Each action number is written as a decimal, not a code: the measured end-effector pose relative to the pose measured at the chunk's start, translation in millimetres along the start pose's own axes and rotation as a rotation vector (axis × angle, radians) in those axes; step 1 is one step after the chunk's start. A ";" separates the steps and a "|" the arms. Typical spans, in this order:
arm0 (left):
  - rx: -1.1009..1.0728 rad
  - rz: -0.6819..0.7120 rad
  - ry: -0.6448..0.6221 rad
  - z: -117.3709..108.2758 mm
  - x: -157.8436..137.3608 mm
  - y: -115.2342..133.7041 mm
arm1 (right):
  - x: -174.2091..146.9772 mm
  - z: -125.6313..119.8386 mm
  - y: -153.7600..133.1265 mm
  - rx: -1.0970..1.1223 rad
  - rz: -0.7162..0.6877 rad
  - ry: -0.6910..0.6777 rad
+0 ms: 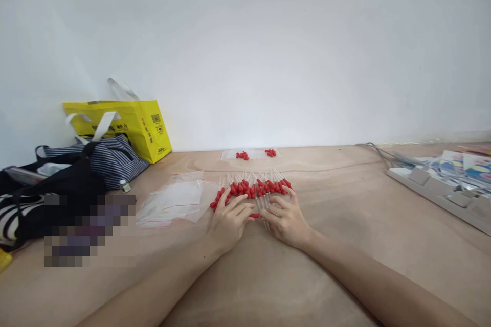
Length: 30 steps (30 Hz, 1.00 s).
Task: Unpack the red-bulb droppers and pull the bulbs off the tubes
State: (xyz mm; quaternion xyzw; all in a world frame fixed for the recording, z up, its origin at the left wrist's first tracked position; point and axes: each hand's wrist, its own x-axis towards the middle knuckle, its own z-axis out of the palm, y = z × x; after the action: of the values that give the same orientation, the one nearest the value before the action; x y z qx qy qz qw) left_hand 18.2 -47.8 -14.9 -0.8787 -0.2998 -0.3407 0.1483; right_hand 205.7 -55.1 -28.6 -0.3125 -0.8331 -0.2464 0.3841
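Several glass droppers with red rubber bulbs lie in a heap between and beyond my hands, their pale tubes mostly pointing to the wall. My left hand rests at the heap's left side, fingers bent, with a red-bulbed dropper at its thumb and fingertips. My right hand is curled at the right side. Its thumb and fingers close on clear dropper tubes that point toward me, while its index finger reaches the red bulbs at the right end. The fingers partly hide the contact points.
Clear zip bags lie left of the heap. Two small groups of red-bulbed droppers rest on clear plastic by the wall. A yellow bag, striped bag and black bag stand left; a power strip lies right.
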 end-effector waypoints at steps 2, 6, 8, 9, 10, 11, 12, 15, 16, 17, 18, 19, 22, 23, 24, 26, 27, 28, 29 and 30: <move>0.006 0.018 -0.007 -1.1 -0.5 -0.6 | -0.8 -0.1 0.3 0.007 -0.002 0.011; 0.000 0.047 -0.001 -1.8 -1.3 -1.5 | -0.2 -0.5 -0.2 0.025 -0.006 0.019; -0.016 0.063 0.008 -1.2 -1.4 -1.2 | 1.1 -1.3 -1.7 0.031 -0.007 0.021; -0.026 0.070 0.011 -0.8 -1.4 -0.8 | 1.7 -1.9 -2.6 0.033 -0.007 0.023; -0.037 0.076 0.012 -0.6 -1.5 -0.5 | 2.2 -2.8 -3.3 0.034 -0.005 0.025; -0.046 0.078 0.011 -0.8 -1.7 -0.5 | 2.4 -3.9 -3.6 0.037 -0.002 0.026; -0.053 0.075 0.013 -1.6 -2.2 -0.9 | 2.1 -5.3 -3.3 0.042 0.001 0.026; -0.042 0.017 0.013 -7.6 -5.4 -6.3 | -2.0 -10.3 3.4 0.044 0.051 0.005; -0.025 -0.016 0.010 -10.5 -7.0 -9.4 | -4.3 -11.7 7.3 0.032 0.091 -0.007; -0.009 -0.050 0.008 -13.3 -8.6 -12.7 | -6.8 -12.6 11.4 0.015 0.138 -0.022; 0.000 -0.084 0.008 -15.7 -10.2 -15.8 | -9.2 -12.9 15.4 -0.002 0.187 -0.040; 0.000 -0.113 0.010 -17.3 -11.4 -18.5 | -11.5 -12.4 18.9 -0.016 0.231 -0.064; -0.048 -0.163 0.033 -16.9 -12.5 -21.5 | -16.5 -7.1 24.7 -0.039 0.331 -0.163; -0.061 -0.176 0.032 -15.5 -12.0 -21.0 | -17.6 -4.8 25.4 -0.037 0.356 -0.196; -0.068 -0.193 0.029 -14.1 -11.2 -20.1 | -18.7 -2.5 25.9 -0.026 0.376 -0.219; -0.075 -0.235 0.010 -11.7 -9.2 -17.9 | -20.7 1.1 27.1 0.020 0.394 -0.238; -0.078 -0.258 -0.001 -10.9 -8.2 -17.1 | -21.7 2.4 27.9 0.051 0.399 -0.237; -0.083 -0.279 -0.012 -10.2 -7.4 -16.6 | -22.7 3.5 28.9 0.080 0.406 -0.233; -0.091 -0.295 -0.023 -9.7 -6.7 -16.5 | -23.5 4.3 29.9 0.104 0.415 -0.229; -0.097 -0.305 -0.035 -9.1 -6.2 -16.9 | -24.2 5.2 30.7 0.123 0.430 -0.225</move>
State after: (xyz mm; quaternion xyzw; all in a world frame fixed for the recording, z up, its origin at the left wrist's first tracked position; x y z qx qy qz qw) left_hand -0.6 -41.5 -11.6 -0.8349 -0.4153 -0.3581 0.0471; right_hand 237.3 -38.8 -45.6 -0.4840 -0.7984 -0.0716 0.3510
